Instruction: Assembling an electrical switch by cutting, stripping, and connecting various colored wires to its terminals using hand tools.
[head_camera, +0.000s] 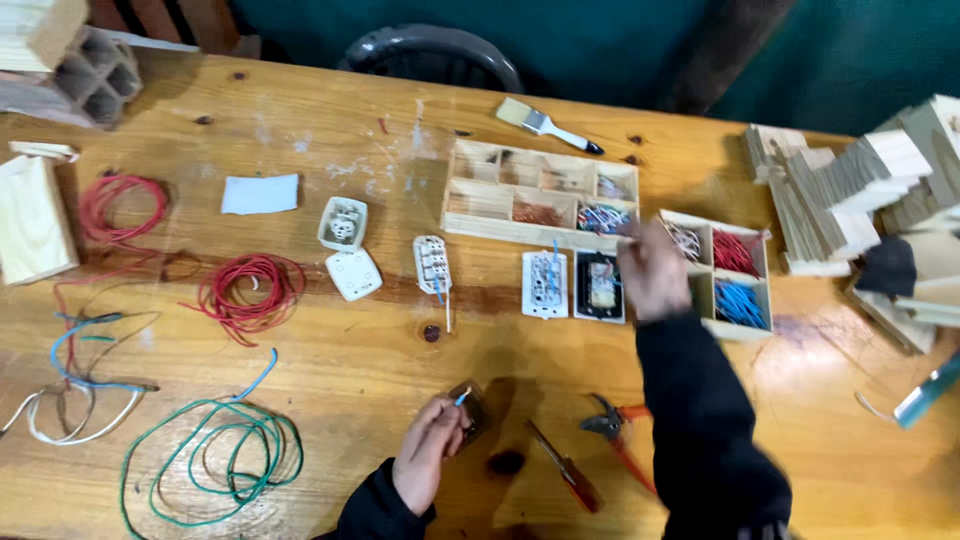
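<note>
Head view: right hand (652, 272) beside tray (735, 328) edge.

No packages, labels, signs or screens show anywhere in the frame, from upper left to lower right

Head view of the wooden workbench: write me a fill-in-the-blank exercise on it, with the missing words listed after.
1. The left hand holds a small dark part with a short ____ wire stub.
2. The right hand reaches toward the small wooden compartment box holding red and ____ wire pieces.
3. The coil of green wire lies to the ____ of the left hand.
4. The red-handled pliers lie beside a red-handled ____.

Missing words: blue; blue; left; screwdriver
</note>
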